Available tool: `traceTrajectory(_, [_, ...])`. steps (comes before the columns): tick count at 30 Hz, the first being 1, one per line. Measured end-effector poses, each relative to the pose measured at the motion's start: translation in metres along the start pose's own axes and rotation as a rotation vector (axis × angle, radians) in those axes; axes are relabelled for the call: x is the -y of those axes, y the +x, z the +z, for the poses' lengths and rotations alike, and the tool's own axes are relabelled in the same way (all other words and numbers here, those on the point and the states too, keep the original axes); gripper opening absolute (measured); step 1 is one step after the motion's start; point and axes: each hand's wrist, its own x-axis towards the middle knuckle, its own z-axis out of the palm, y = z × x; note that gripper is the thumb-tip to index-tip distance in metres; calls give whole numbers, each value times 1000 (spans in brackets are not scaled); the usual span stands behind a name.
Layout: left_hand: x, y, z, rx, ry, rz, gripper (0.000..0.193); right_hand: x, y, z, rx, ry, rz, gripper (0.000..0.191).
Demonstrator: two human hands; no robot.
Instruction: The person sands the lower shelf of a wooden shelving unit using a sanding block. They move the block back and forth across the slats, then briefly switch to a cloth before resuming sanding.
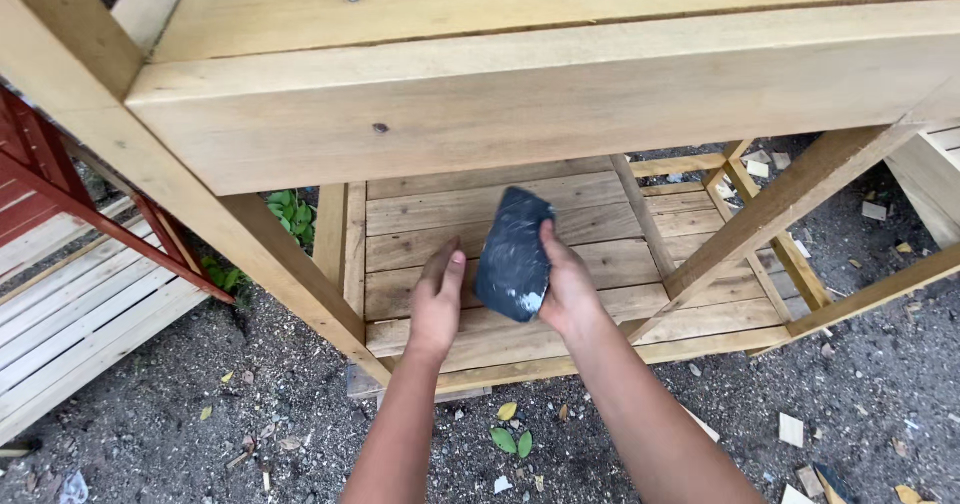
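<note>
A dark sanding block (514,254) is clasped in the right hand (566,286) above the lower shelf (420,249), near its front edge; the left hand (437,299) is held open beside it, its grip empty.

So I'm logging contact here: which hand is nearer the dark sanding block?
Right. The right hand grips the dark sanding block along its right edge. The left hand is just left of it, open, with a small gap showing.

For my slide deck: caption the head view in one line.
Right hand grips a dark sanding pad beside the open left hand, above a slatted wooden shelf.
</note>
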Motion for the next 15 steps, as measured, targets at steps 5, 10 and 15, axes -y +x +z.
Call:
traceTrajectory(5, [5,-25,15,176,-765,40,82,-24,11,6,50,168,-57,47])
traceTrajectory(10, [-6,-15,32,27,-719,-65,61,-42,13,17,-29,-240,-182,47])
traceTrajectory(15, [-11,-29,9,-193,518,149,65,-4,-1,-5,-278,-1370,-805,53])
